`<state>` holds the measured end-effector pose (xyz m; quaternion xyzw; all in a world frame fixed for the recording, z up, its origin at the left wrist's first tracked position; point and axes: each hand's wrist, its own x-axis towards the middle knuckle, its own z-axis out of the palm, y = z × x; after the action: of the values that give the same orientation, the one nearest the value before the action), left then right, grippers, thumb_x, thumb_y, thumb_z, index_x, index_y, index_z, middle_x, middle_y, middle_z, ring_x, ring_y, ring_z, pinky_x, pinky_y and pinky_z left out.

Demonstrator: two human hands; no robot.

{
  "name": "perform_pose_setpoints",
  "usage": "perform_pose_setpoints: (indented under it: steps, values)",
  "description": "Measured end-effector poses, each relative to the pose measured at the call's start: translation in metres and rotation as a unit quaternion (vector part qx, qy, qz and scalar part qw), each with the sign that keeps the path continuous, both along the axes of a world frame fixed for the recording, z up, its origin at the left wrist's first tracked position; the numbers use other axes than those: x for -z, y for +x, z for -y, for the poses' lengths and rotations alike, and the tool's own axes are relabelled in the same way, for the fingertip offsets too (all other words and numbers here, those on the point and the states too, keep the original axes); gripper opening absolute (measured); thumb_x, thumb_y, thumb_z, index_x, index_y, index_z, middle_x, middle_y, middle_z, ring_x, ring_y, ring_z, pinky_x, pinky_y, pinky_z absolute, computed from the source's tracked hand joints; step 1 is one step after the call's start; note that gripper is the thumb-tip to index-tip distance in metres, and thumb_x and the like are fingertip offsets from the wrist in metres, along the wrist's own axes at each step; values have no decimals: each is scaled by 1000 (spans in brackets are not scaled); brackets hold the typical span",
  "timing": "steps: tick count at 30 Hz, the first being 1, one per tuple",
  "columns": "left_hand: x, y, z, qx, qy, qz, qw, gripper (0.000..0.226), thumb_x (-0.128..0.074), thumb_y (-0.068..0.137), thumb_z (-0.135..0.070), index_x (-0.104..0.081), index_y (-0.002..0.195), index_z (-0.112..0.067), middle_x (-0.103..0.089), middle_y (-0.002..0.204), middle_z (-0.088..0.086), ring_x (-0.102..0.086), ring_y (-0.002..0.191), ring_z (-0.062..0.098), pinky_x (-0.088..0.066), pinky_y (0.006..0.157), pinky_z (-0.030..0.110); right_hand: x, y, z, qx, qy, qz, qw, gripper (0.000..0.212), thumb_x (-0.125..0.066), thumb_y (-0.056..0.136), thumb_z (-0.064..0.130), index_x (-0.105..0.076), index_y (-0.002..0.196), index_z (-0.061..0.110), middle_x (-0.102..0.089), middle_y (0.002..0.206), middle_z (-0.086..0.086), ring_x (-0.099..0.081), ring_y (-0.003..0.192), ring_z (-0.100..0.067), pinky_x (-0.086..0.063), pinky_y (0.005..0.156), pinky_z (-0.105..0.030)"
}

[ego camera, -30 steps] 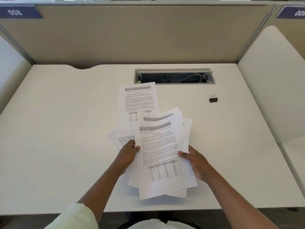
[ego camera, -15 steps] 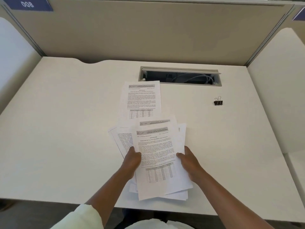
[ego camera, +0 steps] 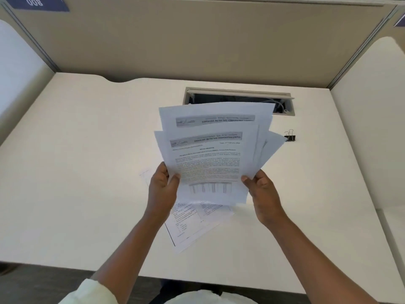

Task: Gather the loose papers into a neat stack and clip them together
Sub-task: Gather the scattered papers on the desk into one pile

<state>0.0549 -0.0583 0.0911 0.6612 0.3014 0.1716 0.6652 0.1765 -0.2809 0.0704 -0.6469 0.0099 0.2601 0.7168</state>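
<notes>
The fanned papers (ego camera: 210,159) are now raised off the worktop (ego camera: 87,172). Your left grip (ego camera: 162,189) and right grip (ego camera: 263,194) each pinch a side edge.

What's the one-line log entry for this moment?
left hand: grips papers | right hand: grips papers | papers: fanned, off desk | loose sheets: lying on desk | binder clip: untouched

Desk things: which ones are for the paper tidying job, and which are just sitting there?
For the job: printed sheets held fanned by the left hand and right hand; more sheets lying on the desk underneath; black binder clip, untouched.
Just sitting there: cable slot in the desk; blue 008 label on the partition.
</notes>
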Motion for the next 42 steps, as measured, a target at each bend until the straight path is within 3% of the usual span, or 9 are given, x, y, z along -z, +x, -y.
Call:
perform_pose_setpoints:
  steps: [4,9,15,20,26,30,36,39,42]
  values:
    - [5,0,1,-36,35,5,999,39,-54,86,-2,-62,114,-28,-71,107,-4,-66,107,23,-55,91,39,4,2,-3,-4,-33,36,999,25,-65,96,5,-67,116,21,-74,118,-9,-67,120,-27,-53,101,-39]
    - [22,-3,12,-51,34,-48,997,47,-53,89,5,-58,126,-22,-71,110,-9,-67,104,10,-55,81,28,10,-4,-9,-55,-99,83,990,43,-60,100,8,-60,128,42,-72,124,14,-64,120,-11,-50,99,-31]
    - [23,1,16,-58,31,-63,996,42,-51,93,3,-61,123,-26,-72,110,-13,-65,105,3,-49,82,24,10,-6,-14,-70,-126,109,984,44,-56,103,13,-53,141,33,-68,128,18,-61,116,5,-49,94,-22]
    - [25,3,23,-49,13,-54,997,40,-51,94,3,-63,117,-27,-71,103,-18,-64,104,5,-49,83,26,20,-10,-13,-84,-146,110,979,51,-54,99,15,-47,146,35,-65,133,14,-59,126,-9,-48,106,-37]
    - [15,6,19,-1,40,-32,999,37,-51,96,-1,-62,119,-27,-72,110,-10,-67,106,10,-55,88,29,9,-2,-2,-44,-187,192,962,27,-53,106,21,-64,131,24,-72,119,18,-65,113,6,-50,94,-13]
    - [24,20,10,25,111,-106,988,17,-58,96,-13,-59,110,-22,-68,98,-3,-63,85,12,-53,71,33,17,7,21,-6,-213,135,968,20,-55,105,23,-67,118,31,-74,112,15,-69,105,-3,-51,86,-23]
    - [74,49,-9,93,374,-251,888,60,-66,90,-37,-47,140,-11,-51,139,10,-51,125,29,-45,99,42,58,2,69,53,-304,-16,951,22,-54,102,18,-66,120,22,-73,118,-7,-68,102,-29,-52,87,-37]
    - [90,65,-13,135,419,-296,848,89,-64,88,-55,-26,155,-10,-25,162,17,-24,150,34,-27,119,47,73,-9,84,59,-328,-59,941,25,-55,102,18,-66,124,18,-72,120,-8,-67,103,-30,-53,93,-41]
    - [101,85,-13,176,423,-314,832,114,-61,81,-72,-5,160,-12,4,168,16,4,156,32,-4,124,46,76,-17,88,59,-333,-73,938,21,-55,102,17,-66,120,19,-72,115,-6,-66,102,-29,-50,89,-37]
